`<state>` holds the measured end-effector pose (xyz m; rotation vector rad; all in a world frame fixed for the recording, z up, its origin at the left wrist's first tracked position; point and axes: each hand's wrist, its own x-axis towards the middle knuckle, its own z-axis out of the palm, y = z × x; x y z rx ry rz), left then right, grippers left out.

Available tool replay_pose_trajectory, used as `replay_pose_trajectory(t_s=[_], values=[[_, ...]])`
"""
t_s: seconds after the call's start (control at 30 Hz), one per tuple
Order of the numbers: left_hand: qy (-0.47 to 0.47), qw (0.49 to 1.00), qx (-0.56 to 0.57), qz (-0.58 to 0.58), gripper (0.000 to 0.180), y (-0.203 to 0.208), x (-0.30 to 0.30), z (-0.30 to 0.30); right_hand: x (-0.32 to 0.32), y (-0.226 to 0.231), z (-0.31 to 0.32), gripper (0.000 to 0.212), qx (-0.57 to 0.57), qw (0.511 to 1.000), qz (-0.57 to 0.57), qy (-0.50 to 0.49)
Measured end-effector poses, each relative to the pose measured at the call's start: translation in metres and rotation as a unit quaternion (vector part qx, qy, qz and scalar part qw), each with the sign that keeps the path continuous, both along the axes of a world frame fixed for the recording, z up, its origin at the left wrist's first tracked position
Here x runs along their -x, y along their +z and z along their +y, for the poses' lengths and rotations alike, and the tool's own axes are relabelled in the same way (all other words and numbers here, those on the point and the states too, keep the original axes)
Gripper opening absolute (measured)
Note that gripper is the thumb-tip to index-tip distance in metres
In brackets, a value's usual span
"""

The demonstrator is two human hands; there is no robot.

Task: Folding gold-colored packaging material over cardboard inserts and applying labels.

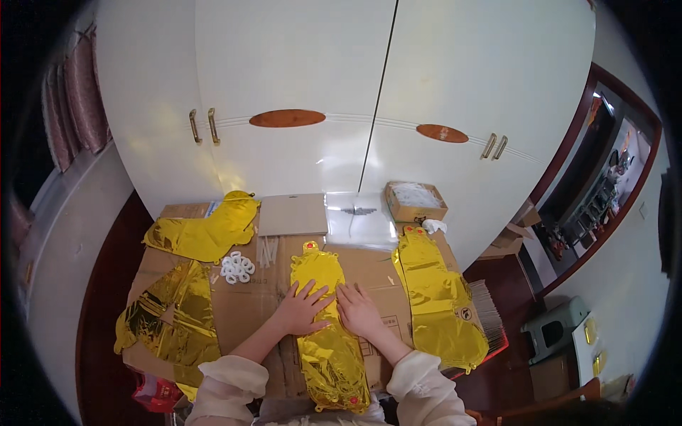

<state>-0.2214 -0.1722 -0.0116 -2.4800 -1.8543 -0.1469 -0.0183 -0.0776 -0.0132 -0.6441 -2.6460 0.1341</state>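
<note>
White wardrobe [298,92] fills 12 o'clock half of view. Cardboard-covered table [249,305] below it. Gold foil balloon [328,334], flat, at 6 o'clock centre, lying lengthwise on cardboard. More gold foil pieces at 9 o'clock [174,316], 10 o'clock [206,231], 3 o'clock [437,298]. Small cardboard box [415,201] at 1 o'clock. White rings [237,268] near 10 o'clock. Left hand [302,310] flat on balloon, fingers spread, gripping nothing. Right hand [357,310] flat, fingers extended, touching balloon's right edge.

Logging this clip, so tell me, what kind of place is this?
Probably a room in a home: a white wardrobe with brass handles, flattened cardboard as a work surface, gold foil balloons spread on it.
</note>
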Motion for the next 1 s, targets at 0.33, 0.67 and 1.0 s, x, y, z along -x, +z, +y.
replay_pose_trajectory(t_s=[0.33, 0.67, 1.0], values=[[-0.012, 1.0, -0.012, -0.013, 0.07, 0.004, -0.001, -0.002, 0.014, -0.011, 0.031, 0.049, 0.018, 0.997, -0.056, -0.055], [-0.005, 0.999, -0.041, -0.01, 0.071, 0.003, -0.001, -0.004, 0.013, -0.004, 0.024, 0.046, 0.076, 0.996, 0.042, -0.011], [0.105, 0.948, -0.21, -0.213, 0.048, -0.005, 0.013, -0.004, 0.037, -0.004, 0.055, 0.048, 0.06, 0.994, 0.075, -0.054]])
